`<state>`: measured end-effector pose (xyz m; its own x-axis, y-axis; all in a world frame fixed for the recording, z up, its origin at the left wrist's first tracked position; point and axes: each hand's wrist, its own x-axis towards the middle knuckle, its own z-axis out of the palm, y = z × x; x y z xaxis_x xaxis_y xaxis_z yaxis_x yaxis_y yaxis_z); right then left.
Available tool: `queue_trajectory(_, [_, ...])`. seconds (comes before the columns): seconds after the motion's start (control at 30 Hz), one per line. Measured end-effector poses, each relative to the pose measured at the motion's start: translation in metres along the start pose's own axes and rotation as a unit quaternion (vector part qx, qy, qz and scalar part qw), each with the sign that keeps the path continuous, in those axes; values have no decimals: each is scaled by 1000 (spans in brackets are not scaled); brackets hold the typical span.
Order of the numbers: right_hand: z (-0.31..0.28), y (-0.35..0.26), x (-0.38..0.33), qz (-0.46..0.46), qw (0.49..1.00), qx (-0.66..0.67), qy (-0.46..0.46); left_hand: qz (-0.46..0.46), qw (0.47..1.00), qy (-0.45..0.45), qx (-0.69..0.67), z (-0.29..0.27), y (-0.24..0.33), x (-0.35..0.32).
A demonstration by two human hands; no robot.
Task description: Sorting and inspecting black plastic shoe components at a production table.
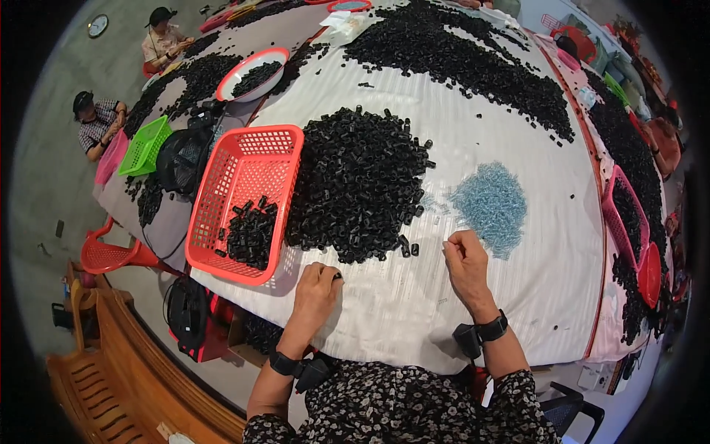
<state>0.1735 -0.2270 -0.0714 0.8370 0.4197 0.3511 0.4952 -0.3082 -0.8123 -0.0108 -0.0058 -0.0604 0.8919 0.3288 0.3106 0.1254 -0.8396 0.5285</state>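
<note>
My left hand point(315, 290) is closed at the near edge of a large heap of small black tubular plastic pieces point(355, 177). A dark end of one black piece point(338, 276) shows at its fingertips. My right hand point(467, 265) is pinched just short of a pile of small, clear bluish pieces point(491, 206); whatever lies between its fingertips is too small to make out. To the left of the heap stands a red plastic basket point(285, 222) with more black pieces point(251, 235) inside. Two loose black pieces point(409, 248) lie between my hands, at the heap's edge.
A white cloth point(532, 288) covers the table. Another broad spread of black pieces point(458, 55) lies at the far side. A red-rimmed bowl point(281, 58), a green basket point(146, 144) and a pink basket point(617, 177) stand around. Co-workers sit at left and right. A wooden bench point(140, 370) is at lower left.
</note>
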Motion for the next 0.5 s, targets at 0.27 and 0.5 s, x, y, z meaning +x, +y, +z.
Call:
queue_trajectory(0.27, [0,-17,-12,71,987,135,-58,-190,883,-50,-427,-16,15,-8])
queue_trajectory(0.5, [5,-82,-16,123,928,285,-206,-191,807,-66,-555,-31,34,-11])
